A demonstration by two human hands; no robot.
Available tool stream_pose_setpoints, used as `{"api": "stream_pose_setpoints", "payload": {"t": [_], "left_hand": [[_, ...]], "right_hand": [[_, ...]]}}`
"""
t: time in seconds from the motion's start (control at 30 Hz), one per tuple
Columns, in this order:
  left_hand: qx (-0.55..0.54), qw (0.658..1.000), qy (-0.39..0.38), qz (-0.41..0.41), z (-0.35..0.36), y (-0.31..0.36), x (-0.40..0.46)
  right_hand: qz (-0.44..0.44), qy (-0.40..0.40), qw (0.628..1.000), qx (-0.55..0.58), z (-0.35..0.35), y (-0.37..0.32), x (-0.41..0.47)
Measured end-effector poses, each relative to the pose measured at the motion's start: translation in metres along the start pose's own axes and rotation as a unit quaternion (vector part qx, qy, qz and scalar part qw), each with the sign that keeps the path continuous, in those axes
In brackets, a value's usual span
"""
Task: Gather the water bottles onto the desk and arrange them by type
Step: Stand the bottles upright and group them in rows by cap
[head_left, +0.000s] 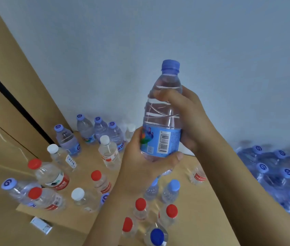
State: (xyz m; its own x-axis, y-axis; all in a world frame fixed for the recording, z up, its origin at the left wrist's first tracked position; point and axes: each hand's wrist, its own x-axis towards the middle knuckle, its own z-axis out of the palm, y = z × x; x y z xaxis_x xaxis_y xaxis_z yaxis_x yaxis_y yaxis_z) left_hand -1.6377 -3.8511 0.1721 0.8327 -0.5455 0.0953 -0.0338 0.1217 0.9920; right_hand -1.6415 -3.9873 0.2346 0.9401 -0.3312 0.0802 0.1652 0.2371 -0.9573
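Held upright above the surface: blue-capped bottle, left hand cupped round its base, right hand wrapped round its ribbed middle. Blue label with barcode; digits blurred, brand unreadable. Below, standing bottles: red caps, white caps, logo-stamped blue caps.

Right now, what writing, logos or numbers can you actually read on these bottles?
Held bottle, blue label: a barcode with digits beneath, too blurred to quote.
Light-blue caps: a swirl logo like "G"; no words.
Red-label bottles: print too blurred to read.
White-cap bottle: label print too small.
Wrapped pack: the same cap swirl only.
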Motion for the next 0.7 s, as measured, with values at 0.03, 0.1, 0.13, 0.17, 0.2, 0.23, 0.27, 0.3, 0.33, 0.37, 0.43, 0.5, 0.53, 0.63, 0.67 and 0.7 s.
{"api": "stream_pose_setpoints", "payload": {"t": [0.03,0.1,0.13,0.17,0.2,0.23,0.27,0.3,0.33,0.37,0.43,0.5,0.53,0.63,0.67,0.7], "left_hand": [[-0.012,1.0,-0.019,-0.008,0.004,0.001,0.0],[-0.017,0.999,-0.036,-0.015,0.014,0.002,-0.001],[-0.014,0.999,-0.035,-0.01,0.021,0.003,0.0],[-0.01,1.0,-0.028,-0.004,0.028,0.004,-0.001],[-0.008,1.0,-0.02,0.002,0.037,0.005,-0.001],[-0.003,1.0,-0.011,0.011,0.045,0.006,-0.002],[0.01,1.0,-0.002,0.022,0.053,0.007,-0.004],[0.029,0.999,0.004,0.032,0.06,0.008,-0.005],[0.044,0.998,0.006,0.037,0.067,0.008,-0.006],[0.05,0.998,0.002,0.037,0.072,0.008,-0.007],[0.045,0.998,-0.027,0.023,0.079,0.012,-0.008],[0.018,0.996,-0.083,-0.006,0.083,0.016,-0.005],[-0.009,0.993,-0.119,-0.023,0.085,0.018,-0.004],[-0.047,0.983,-0.173,-0.046,0.094,0.02,-0.001],[-0.038,0.984,-0.166,-0.043,0.098,0.021,-0.001],[-0.026,0.988,-0.15,-0.038,0.102,0.022,-0.001]], "right_hand": [[0.004,-0.012,1.0,0.012,-0.008,-0.003,-0.003],[0.005,-0.024,1.0,0.016,-0.022,-0.01,-0.007],[0.0,-0.025,1.0,0.008,-0.027,-0.013,-0.01],[-0.007,-0.021,1.0,-0.005,-0.033,-0.016,-0.012],[-0.017,-0.011,1.0,-0.024,-0.038,-0.02,-0.015],[-0.031,0.008,0.998,-0.049,-0.043,-0.024,-0.017],[-0.047,0.033,0.995,-0.079,-0.048,-0.028,-0.019],[-0.063,0.056,0.991,-0.106,-0.052,-0.032,-0.022],[-0.072,0.073,0.988,-0.117,-0.056,-0.034,-0.025],[-0.076,0.085,0.987,-0.113,-0.06,-0.036,-0.028],[-0.076,0.097,0.989,-0.082,-0.07,-0.04,-0.033],[-0.073,0.078,0.993,-0.043,-0.08,-0.047,-0.037],[-0.072,0.061,0.995,-0.027,-0.084,-0.05,-0.039],[-0.088,0.028,0.996,-0.012,-0.096,-0.06,-0.045],[-0.094,0.029,0.995,-0.018,-0.099,-0.062,-0.046],[-0.1,0.039,0.994,-0.034,-0.102,-0.063,-0.048]]}}
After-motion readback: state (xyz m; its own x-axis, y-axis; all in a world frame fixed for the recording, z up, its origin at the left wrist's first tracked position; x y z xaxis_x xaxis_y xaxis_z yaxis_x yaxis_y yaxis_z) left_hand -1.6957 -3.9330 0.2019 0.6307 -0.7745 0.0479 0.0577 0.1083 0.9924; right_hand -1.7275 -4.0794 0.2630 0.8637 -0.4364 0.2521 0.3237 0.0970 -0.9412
